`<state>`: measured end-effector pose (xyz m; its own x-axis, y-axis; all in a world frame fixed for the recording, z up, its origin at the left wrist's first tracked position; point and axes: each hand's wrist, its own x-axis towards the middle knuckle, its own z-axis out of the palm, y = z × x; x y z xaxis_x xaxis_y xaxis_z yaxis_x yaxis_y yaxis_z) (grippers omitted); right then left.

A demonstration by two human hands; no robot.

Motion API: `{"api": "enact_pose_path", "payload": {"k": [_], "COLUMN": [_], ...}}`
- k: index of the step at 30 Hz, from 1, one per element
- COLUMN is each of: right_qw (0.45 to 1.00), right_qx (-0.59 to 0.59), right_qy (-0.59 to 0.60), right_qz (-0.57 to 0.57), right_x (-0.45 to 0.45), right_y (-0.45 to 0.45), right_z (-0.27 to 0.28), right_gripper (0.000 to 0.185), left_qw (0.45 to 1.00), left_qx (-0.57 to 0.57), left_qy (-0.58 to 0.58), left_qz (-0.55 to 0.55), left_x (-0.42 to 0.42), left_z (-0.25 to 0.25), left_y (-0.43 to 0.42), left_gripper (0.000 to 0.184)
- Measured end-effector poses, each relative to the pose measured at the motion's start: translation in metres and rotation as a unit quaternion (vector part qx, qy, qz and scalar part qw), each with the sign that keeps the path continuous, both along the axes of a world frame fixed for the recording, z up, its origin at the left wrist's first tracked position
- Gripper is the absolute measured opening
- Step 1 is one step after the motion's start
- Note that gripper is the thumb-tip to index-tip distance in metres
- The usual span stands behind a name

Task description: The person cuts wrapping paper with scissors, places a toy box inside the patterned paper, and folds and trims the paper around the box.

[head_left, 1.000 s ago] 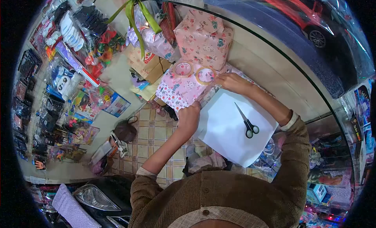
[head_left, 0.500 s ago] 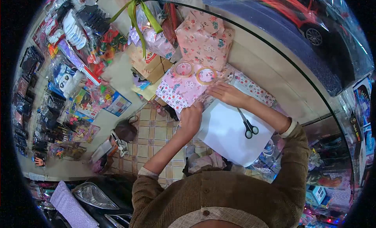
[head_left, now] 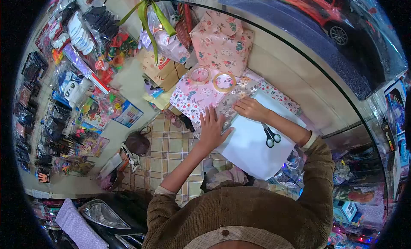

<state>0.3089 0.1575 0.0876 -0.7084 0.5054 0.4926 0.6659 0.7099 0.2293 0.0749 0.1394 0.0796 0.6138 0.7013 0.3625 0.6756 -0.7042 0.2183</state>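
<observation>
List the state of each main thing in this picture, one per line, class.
White sheet: spread out.
Scissors: lying on the sheet, handle loops together, blades mostly hidden.
Left tape roll: lying flat.
Right tape roll: lying flat.
Green ribbon: hanging loose.
Left hand: open, fingers spread.
Right hand: fingers bent; grip unclear.

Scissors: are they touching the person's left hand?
Apart. The head view shows a clear stretch of white paper between the left hand, thumb included, and the scissors.
</observation>
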Motion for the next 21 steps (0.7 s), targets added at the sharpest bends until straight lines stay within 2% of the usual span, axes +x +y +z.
{"api": "enact_pose_path", "payload": {"k": [2, 5, 8, 14, 21], "right_qw": [1.000, 1.000, 1.000, 1.000, 0.993], "right_qx": [0.022, -0.014, -0.003, 0.018, -0.109], "right_qy": [0.009, 0.013, 0.012, 0.016, -0.008], "right_qz": [0.010, -0.014, -0.010, -0.011, -0.051], "right_x": [0.001, 0.001, 0.000, -0.001, -0.005], "right_y": [0.000, -0.003, -0.004, -0.006, -0.008], "right_z": [-0.003, -0.009, -0.005, -0.008, -0.001], "right_gripper": [0.022, 0.022, 0.022, 0.022, 0.029], "left_qw": [1.000, 0.992, 0.986, 0.983, 0.984], "left_qx": [-0.014, -0.128, -0.164, -0.178, -0.158], "left_qy": [0.007, -0.009, -0.033, 0.041, 0.084], "left_qz": [0.013, -0.018, 0.003, 0.013, 0.010], "left_x": [-0.002, -0.005, -0.003, 0.006, 0.011], "left_z": [0.000, 0.013, 0.015, 0.024, 0.027], "left_y": [0.007, 0.018, 0.022, 0.024, 0.029], "left_gripper": [0.062, 0.069, 0.084, 0.106, 0.110]}}
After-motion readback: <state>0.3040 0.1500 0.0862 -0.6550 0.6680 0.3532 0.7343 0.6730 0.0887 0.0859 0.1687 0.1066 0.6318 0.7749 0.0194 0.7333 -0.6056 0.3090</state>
